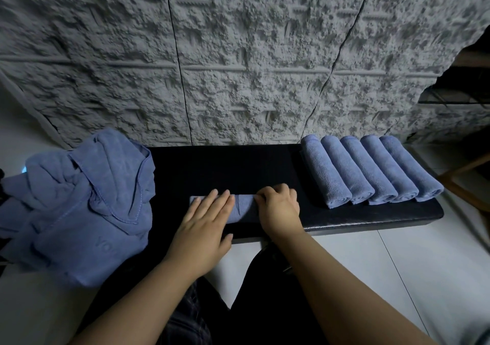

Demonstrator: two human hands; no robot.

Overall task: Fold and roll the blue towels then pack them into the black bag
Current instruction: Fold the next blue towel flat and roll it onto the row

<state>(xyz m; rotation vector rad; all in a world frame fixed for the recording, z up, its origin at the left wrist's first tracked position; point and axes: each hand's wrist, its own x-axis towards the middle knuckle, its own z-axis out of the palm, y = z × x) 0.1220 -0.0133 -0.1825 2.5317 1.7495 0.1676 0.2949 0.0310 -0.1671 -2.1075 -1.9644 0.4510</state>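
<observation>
Rough grey wall (238,52), pale tiled floor (397,265), black bench (371,218)

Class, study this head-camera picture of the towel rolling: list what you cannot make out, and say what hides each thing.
- Black bag: not in the head view at all.
- Blue towel being rolled: mostly covered by the left hand and right hand.
- Loose heap of blue towels: its count is hidden by folds, and its left side is cut off by the frame edge.
- Embossed lettering on the heap: too faint to read.

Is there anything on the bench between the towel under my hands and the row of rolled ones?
Nothing visible: only bare black bench lies between the towel and the rolled towels.
</observation>
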